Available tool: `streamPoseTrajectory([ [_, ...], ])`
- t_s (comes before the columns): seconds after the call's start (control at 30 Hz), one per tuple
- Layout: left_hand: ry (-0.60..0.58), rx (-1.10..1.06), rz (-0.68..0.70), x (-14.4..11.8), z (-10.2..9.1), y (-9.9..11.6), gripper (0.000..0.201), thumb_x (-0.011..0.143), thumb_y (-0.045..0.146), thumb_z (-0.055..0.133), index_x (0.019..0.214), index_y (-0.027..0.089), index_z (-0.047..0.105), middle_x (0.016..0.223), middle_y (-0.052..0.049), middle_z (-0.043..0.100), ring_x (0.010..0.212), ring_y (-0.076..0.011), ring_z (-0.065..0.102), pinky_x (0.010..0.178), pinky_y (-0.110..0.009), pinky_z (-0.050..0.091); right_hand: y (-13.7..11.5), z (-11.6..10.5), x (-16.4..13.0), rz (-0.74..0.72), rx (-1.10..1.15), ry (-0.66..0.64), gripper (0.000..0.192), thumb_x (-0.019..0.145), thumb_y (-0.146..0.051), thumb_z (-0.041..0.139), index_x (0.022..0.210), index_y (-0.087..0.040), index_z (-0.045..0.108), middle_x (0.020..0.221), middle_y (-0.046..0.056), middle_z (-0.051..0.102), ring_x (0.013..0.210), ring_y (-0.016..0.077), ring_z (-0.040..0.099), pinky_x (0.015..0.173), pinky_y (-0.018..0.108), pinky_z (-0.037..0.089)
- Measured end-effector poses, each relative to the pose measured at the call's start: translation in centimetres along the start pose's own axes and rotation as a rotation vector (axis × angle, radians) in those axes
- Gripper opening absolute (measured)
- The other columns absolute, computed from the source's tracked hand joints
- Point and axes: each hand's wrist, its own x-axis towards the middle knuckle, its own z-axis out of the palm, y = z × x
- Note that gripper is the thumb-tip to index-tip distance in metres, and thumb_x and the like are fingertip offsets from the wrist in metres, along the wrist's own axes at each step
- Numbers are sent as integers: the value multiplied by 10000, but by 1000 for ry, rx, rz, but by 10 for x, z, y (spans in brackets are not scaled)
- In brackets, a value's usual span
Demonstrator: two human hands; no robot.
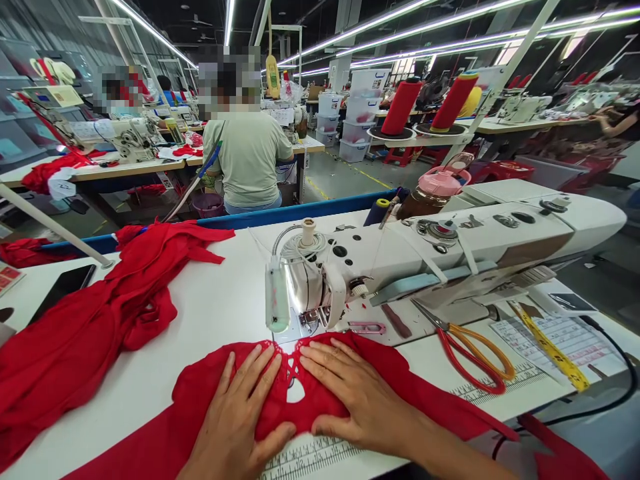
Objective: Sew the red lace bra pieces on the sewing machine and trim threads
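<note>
A red garment piece (390,357) with lace-like edging and a small cut-out at its middle lies spread on the white sewing table. My left hand (245,400) rests flat on its left part, fingers stretched toward the cut-out. On the other side, my right hand (345,387) presses flat with fingers extended, its thumb near the lower edge. Just beyond the fingertips stands the sewing machine (360,260), its needle area (313,320) lit by a small lamp. Between the hands, the white table shows through the cut-out.
Red fabric (125,293) is heaped at the left beside a dark phone (63,290). Scissors (470,350), a pink-handled tool (367,327), a yellow tape measure (550,347) and a paper sheet lie right. A brown jar (425,200) stands behind the machine. A person (247,150) sits ahead.
</note>
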Motion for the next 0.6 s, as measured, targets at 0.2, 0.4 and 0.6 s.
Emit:
streamPoseTrajectory([
  [0.2,-41,-42,-23,-3,1,0,799,924,551,581,1571,181,292,1564,-77,442,1426,-282,426,1223,-518,237,1,1,-1,-10,8,13,805,921,-636,598,1565,-233,332,1611,51,345,1502,225,269,1260,433,132],
  [0.4,-22,-31,-20,-2,1,0,785,918,545,592,1557,177,325,1564,-62,445,1440,-259,404,1255,-472,129,-1,-1,-1,-3,27,13,809,920,-637,598,1568,-237,325,1609,53,349,1501,230,274,1260,436,131],
  [0.6,2,15,3,1,0,0,784,907,563,598,1535,153,368,1571,-39,435,1459,-230,361,1255,-400,-66,-2,-3,1,2,32,-1,819,919,-654,585,1561,-208,341,1601,66,363,1502,230,270,1264,438,100],
])
